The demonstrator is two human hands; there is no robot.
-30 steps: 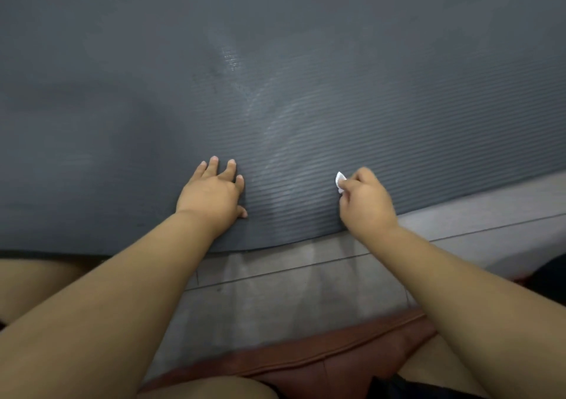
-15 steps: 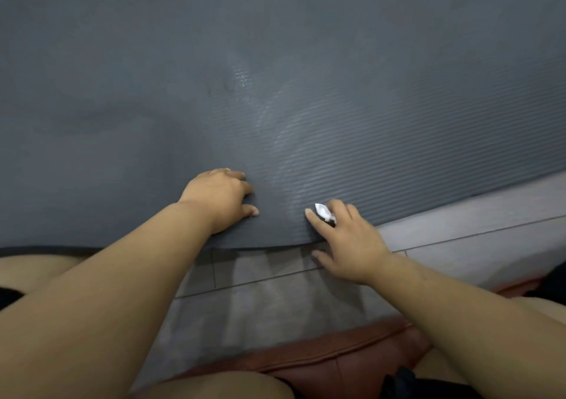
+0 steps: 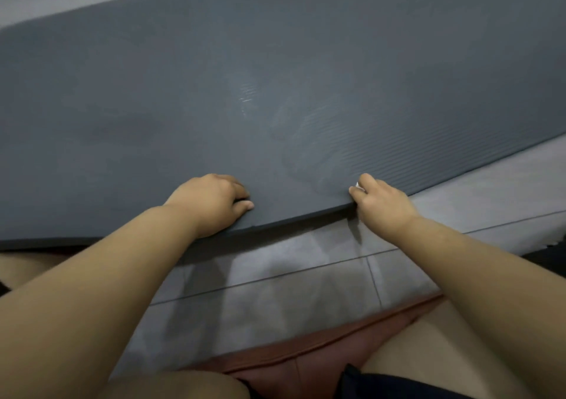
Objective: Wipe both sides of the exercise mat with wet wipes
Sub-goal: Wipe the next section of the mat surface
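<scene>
Rust-brown cushion (image 3: 306, 365) sits at the very bottom, then grey floor tiles (image 3: 275, 288) run up to the action. Left hand (image 3: 211, 202) lies on top of the exercise mat (image 3: 153, 107) just inside its near edge, fingers curled under, thumb poking right, bearing down on the foam with nothing visible in its grasp. Right hand (image 3: 382, 205) is at the edge itself, well apart from the left, thumb and fingers clamped on the mat's rim, and a scrap of white wet wipe (image 3: 360, 186) peeks out by the fingers. Between the two hands that near edge stands off the tiles, dark shadow beneath it. Beyond, the dark grey ribbed mat spreads wide across the floor, a paler damp smear (image 3: 306, 129) just ahead of the right hand, and pale floor shows past the far edge at top left
</scene>
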